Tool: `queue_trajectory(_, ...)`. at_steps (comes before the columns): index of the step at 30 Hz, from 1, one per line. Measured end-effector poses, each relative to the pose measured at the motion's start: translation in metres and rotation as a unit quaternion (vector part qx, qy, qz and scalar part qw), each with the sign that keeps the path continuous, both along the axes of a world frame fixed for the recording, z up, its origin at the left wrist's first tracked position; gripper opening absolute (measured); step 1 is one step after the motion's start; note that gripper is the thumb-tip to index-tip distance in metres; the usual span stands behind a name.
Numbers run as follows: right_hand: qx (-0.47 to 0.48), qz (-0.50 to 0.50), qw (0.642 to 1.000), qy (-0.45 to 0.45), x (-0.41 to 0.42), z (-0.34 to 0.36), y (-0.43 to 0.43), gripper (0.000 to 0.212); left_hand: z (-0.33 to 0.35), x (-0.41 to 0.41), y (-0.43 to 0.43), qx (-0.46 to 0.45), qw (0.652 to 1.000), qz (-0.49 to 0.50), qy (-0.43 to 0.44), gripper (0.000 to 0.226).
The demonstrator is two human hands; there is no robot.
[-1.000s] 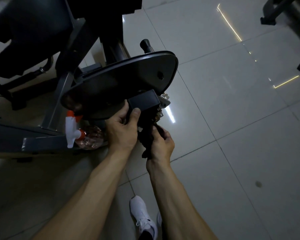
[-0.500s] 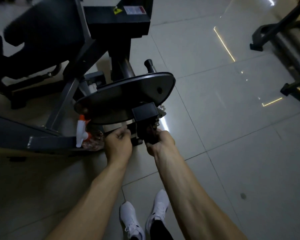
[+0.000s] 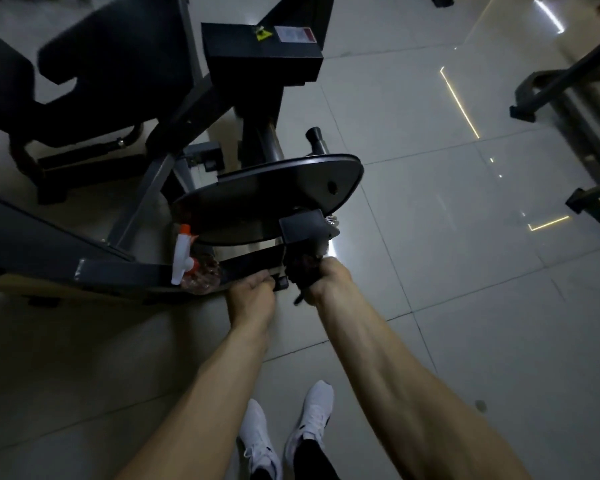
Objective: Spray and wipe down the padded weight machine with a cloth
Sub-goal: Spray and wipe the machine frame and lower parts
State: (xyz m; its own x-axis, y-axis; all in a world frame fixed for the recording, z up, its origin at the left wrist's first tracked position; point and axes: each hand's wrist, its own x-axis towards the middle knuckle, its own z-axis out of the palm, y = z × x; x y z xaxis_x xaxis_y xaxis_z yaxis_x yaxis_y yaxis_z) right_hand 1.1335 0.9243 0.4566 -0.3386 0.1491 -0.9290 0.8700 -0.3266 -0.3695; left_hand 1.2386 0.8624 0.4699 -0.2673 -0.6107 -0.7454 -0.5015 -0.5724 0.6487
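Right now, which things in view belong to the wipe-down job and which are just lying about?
Job:
- cloth, gripped by right hand
- spray bottle, on the floor by the machine
- left hand, fingers curled at the bar

Lying about:
- other frame, far right
- white shoes

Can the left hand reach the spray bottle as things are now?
Probably yes. The bottle stands just left of the left hand, with nothing between them. But the hand seems to grip the bar, so it must let go first.
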Motion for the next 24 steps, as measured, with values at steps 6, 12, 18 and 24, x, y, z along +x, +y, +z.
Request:
queue_trajectory(6,-0.026,0.059,0.996,0.060,-0.002,0.050,-0.003,0.025,0.014,0.012,-0.003,0.079,0.996,0.046,0.003,0.022)
queue_trajectory(12,-0.070,0.121,0.982,0.124,0.019,0.099,0.029,0.030,0.057,0.018,-0.004,0.208,0.975,0.059,0.058,0.038)
queue_trajectory(18,-0.060,0.377,0.906,0.183,0.044,0.146,0.048,0.032,0.091,0.026,-0.008,0.221,0.971,0.026,0.088,0.052)
queue_trajectory(24,0.013,0.573,0.775,0.265,0.066,0.177,0.015,0.017,0.113,0.060,-0.021,0.242,0.936,0.031,0.253,0.031)
